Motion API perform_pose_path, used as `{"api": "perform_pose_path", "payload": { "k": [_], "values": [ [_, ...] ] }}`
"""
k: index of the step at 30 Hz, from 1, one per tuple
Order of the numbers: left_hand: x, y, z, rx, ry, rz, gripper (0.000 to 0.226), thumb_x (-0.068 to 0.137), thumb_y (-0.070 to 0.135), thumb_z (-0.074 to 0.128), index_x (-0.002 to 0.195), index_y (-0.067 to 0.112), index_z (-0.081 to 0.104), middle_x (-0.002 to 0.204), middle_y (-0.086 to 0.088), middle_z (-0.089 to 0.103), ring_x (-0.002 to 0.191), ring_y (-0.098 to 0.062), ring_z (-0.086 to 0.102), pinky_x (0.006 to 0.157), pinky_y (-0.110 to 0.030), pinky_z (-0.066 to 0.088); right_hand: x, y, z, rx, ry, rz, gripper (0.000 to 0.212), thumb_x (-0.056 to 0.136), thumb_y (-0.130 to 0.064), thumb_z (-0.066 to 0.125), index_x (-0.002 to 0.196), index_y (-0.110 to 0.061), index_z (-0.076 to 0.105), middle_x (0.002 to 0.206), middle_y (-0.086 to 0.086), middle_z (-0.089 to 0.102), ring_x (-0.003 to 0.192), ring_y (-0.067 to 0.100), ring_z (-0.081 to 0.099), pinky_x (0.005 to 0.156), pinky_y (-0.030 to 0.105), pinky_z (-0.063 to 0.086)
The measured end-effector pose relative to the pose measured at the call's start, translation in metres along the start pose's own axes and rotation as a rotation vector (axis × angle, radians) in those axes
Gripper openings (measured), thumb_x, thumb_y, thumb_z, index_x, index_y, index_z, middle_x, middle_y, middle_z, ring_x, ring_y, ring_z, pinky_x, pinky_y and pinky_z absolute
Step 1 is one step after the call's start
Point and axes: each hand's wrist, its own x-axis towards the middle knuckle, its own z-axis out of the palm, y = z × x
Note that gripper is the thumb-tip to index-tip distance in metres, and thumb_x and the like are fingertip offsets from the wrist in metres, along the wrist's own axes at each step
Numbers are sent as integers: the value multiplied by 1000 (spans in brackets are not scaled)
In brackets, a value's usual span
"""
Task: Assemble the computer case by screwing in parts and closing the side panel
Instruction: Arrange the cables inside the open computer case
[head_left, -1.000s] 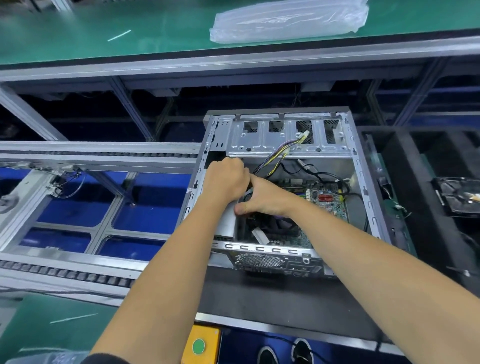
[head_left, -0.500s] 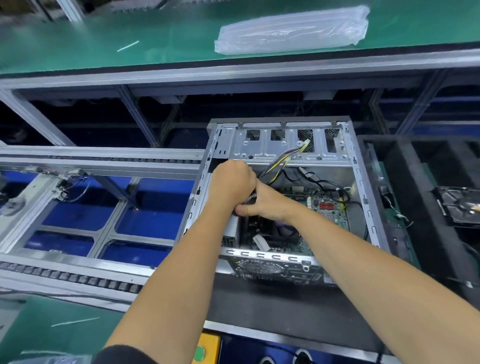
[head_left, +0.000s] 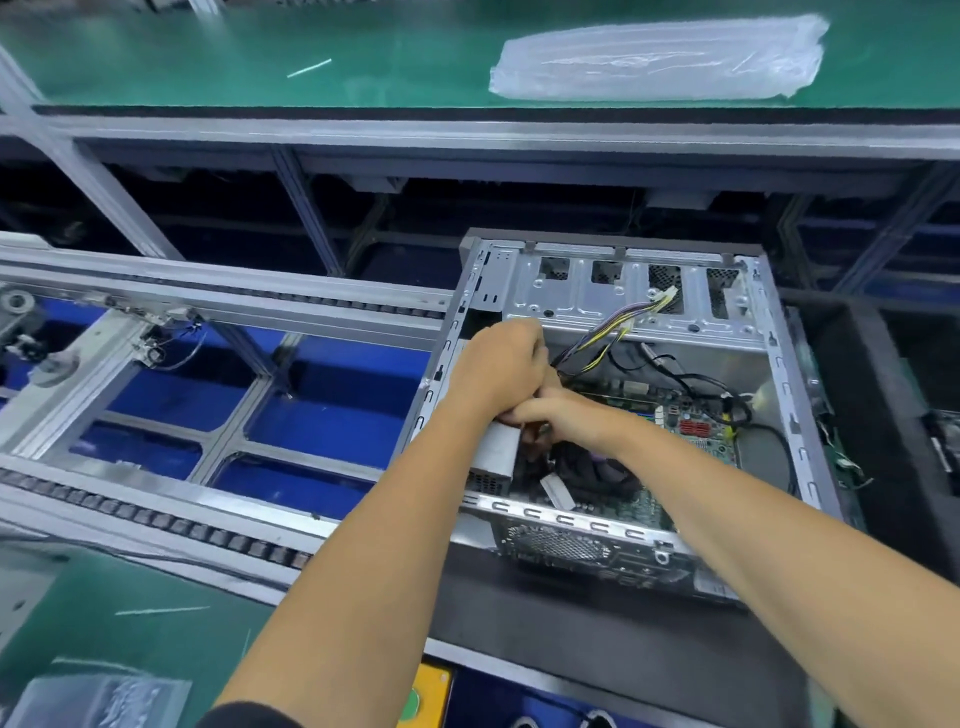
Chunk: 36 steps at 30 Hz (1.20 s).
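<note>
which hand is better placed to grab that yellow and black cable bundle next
Probably the left hand. It sits at the computer case's upper left, right beside where the cable bundle emerges. The right hand is lower, fingers tucked down beside the power supply, so it would have to pull out first.

Case: I see the open computer case lying on a dark mat, side panel off.
Left hand: my left hand is curled inside the case above the silver power supply.
Right hand: my right hand touches the left; what either grips is hidden.
Cables: a yellow-and-black bundle runs past the drive bracket.
Board: green motherboard to the right.
</note>
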Motion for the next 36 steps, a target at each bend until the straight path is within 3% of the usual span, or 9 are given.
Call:
{"api": "perform_pose_path", "payload": {
  "k": [4,8,15,19,23,28,30,32,36],
  "values": [
    [3,0,-4,-129,1,40,16,89,12,50,103,16,57,83,7,49,80,-16,49,67,-31,41,3,1,-3,-4,21,-18,72,66,-34,66,128,-7,42,117,17,51,87,21,52,66,32,47],
    [-1,7,-7,-158,24,52,13,86,7,51,92,14,60,81,6,53,78,-17,52,68,-36,48,-3,-3,-2,-31,30,-69,59,66,-37,66,115,-12,46,103,8,45,74,16,50,56,22,45],
    [-6,-6,-12,-242,84,21,17,82,-2,52,87,8,64,81,-1,60,77,-17,54,73,-34,47,3,-7,4,-209,39,-150,69,70,-47,64,127,-19,35,119,5,41,88,16,56,79,37,53],
    [3,11,-8,46,8,177,17,85,6,51,95,11,63,96,-7,65,93,-27,56,78,-35,39,4,-2,-1,-116,-14,-159,79,66,-39,69,137,-19,40,134,-2,51,118,9,53,98,26,44],
    [3,-4,-14,163,-77,-51,31,96,32,38,98,7,57,98,-12,61,88,-29,56,69,-34,36,2,-6,1,-153,12,-136,81,65,-56,74,132,-24,42,128,-1,51,105,9,58,96,39,51],
    [1,-4,-12,289,-297,-38,52,99,39,21,86,8,61,87,-13,59,77,-28,48,69,-35,33,-1,-6,-3,-144,-69,-149,51,67,-54,75,109,-27,63,104,6,69,90,23,64,91,49,52],
    [4,-5,-12,263,-329,-30,44,99,33,18,81,11,52,86,-13,59,76,-29,48,65,-35,32,0,-8,-7,-185,-37,-155,55,64,-55,75,108,-25,65,105,8,71,98,30,66,94,46,50],
    [6,-4,-10,268,-336,-37,41,99,32,16,82,12,48,83,-12,55,74,-28,46,60,-34,28,0,-9,-11,-200,-23,-162,53,63,-55,76,104,-23,66,96,4,73,88,24,67,85,38,53],
    [11,-2,-7,269,-329,-96,52,100,38,14,76,11,52,85,-12,57,77,-27,47,68,-33,32,1,-7,-13,-191,-75,-155,22,78,-44,74,92,-30,65,77,-13,65,73,6,60,70,24,49]
  ]
}}
